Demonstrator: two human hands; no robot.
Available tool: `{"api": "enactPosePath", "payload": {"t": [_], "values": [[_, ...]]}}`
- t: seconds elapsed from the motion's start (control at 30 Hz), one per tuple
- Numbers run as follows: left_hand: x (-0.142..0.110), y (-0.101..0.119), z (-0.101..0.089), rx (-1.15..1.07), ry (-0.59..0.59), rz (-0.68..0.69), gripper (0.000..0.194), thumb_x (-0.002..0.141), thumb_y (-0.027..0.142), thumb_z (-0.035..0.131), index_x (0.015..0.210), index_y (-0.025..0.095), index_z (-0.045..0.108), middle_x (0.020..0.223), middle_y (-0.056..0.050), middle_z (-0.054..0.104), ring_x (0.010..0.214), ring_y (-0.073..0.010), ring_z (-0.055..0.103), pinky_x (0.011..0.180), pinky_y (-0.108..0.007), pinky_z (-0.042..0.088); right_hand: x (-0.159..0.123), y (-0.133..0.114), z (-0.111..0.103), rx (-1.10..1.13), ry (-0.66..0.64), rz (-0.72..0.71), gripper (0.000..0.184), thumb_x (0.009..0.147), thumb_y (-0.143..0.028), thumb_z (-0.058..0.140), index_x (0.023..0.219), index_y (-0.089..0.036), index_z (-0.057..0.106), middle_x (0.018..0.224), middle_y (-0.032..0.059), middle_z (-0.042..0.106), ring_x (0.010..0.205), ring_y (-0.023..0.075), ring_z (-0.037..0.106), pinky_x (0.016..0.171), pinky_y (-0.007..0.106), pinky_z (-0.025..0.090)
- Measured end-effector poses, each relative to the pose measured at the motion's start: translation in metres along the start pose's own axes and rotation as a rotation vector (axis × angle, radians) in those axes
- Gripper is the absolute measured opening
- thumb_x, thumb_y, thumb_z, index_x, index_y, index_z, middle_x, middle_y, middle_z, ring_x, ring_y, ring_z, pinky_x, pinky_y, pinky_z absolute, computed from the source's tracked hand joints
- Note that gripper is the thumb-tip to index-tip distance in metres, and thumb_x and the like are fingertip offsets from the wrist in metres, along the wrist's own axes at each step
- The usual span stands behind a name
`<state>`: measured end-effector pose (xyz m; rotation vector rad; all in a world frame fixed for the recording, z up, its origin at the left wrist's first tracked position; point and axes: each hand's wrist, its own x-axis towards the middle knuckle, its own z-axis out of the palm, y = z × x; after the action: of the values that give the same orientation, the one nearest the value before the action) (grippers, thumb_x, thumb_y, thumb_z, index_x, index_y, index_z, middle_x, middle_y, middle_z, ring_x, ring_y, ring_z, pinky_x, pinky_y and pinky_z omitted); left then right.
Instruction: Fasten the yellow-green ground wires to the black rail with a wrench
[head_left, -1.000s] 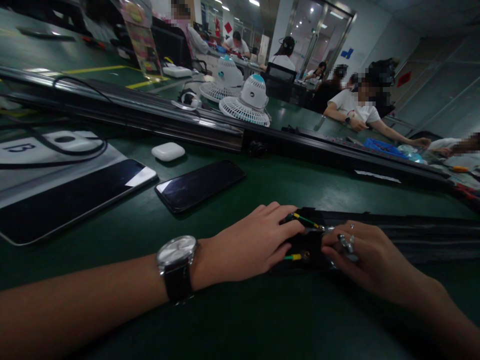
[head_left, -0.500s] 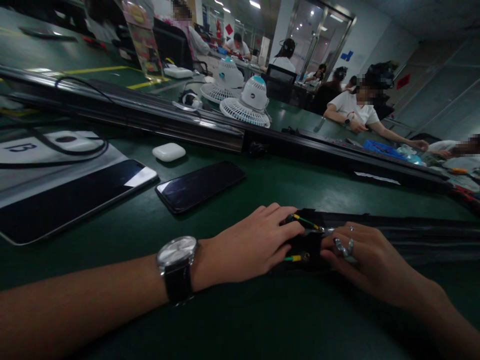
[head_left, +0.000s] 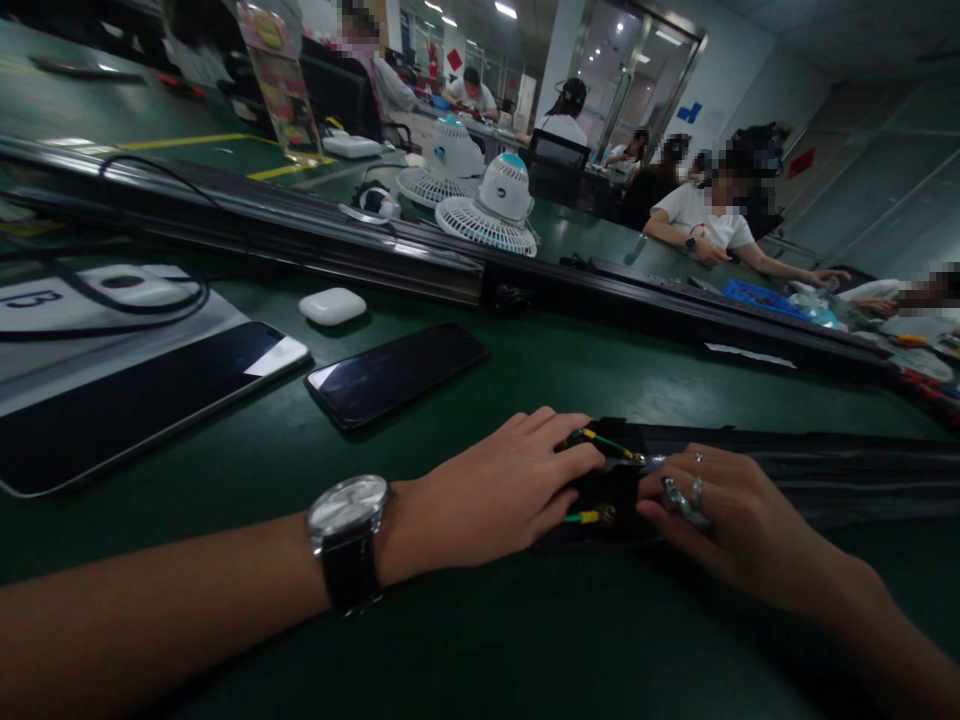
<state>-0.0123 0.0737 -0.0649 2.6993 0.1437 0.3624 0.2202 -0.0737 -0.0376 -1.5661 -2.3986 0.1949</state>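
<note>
My left hand [head_left: 495, 490], a watch [head_left: 346, 520] on its wrist, lies on the green table [head_left: 465, 640] with its fingers curled over the left end of a black part [head_left: 611, 490]. That part carries yellow-green wires [head_left: 600, 440] and joins a long black rail [head_left: 825, 465] running to the right. My right hand [head_left: 731, 525], with rings on its fingers, presses its fingertips on the same black part from the right. What the fingertips pinch is hidden.
A dark phone [head_left: 397, 372], a tablet [head_left: 142, 400] and a white earbud case [head_left: 332, 306] lie to the left. A black conveyor rail [head_left: 420, 260] crosses behind them, with two white fans [head_left: 491, 205] beyond. Other people sit at the far benches, one in a white shirt [head_left: 705, 215].
Both hands stay on the black part; the right fingers have shifted slightly to the left. The view has drifted a little.
</note>
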Motion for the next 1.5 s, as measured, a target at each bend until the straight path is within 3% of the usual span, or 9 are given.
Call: {"api": "enactPosePath", "payload": {"t": [0.93, 1.5], "values": [[0.0000, 0.0000, 0.0001, -0.016, 0.005, 0.003, 0.027, 0.099, 0.023, 0.049, 0.126, 0.025, 0.053, 0.146, -0.003, 0.041, 0.124, -0.0218, 0.043, 0.106, -0.043, 0.039, 0.0001, 0.0002, -0.0007, 0.005, -0.002, -0.002, 0.015, 0.104, -0.022, 0.050, 0.101, -0.016, 0.063, 0.084, 0.0012, 0.064, 0.070, 0.0143, 0.054, 0.068, 0.033, 0.034], [0.0005, -0.0007, 0.0009, 0.000, -0.012, -0.002, 0.028, 0.099, 0.023, 0.049, 0.127, 0.025, 0.051, 0.147, -0.002, 0.039, 0.126, -0.0211, 0.041, 0.107, -0.043, 0.038, -0.0008, 0.0002, 0.0004, -0.006, 0.013, -0.010, 0.006, 0.101, -0.021, 0.055, 0.103, -0.020, 0.060, 0.090, -0.0012, 0.066, 0.074, 0.0144, 0.057, 0.071, 0.033, 0.036]]}}
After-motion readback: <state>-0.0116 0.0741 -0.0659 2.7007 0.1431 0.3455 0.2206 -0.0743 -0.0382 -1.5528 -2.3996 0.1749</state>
